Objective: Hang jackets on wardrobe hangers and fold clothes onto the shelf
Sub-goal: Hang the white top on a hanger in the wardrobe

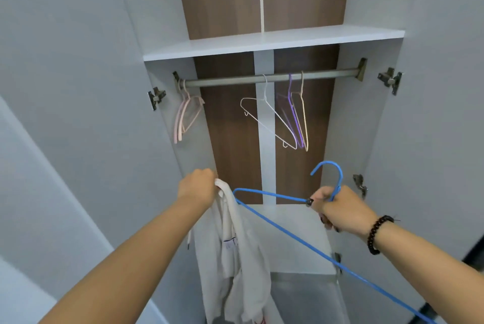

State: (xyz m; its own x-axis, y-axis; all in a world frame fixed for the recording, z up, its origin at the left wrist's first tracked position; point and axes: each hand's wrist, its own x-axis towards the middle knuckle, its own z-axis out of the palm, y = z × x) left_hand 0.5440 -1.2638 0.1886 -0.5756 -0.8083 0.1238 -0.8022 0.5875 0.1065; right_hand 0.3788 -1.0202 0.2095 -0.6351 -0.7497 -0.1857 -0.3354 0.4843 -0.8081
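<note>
The white jacket point(235, 258) hangs in front of the open wardrobe point(432, 87) from the left hand point(197, 187) – fingers curled on its top edge – while the right hand point(340, 209) grips the neck of a blue hanger point(288, 234), below the rail point(267, 78) with its bare hangers point(272, 119).

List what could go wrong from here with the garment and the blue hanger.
The left hand pinches only the top edge of the white jacket, so it may slip and drop. The right hand holds the blue wire hanger near its hook, its long arm tilted down; it could snag the cloth instead of entering a shoulder.
</note>
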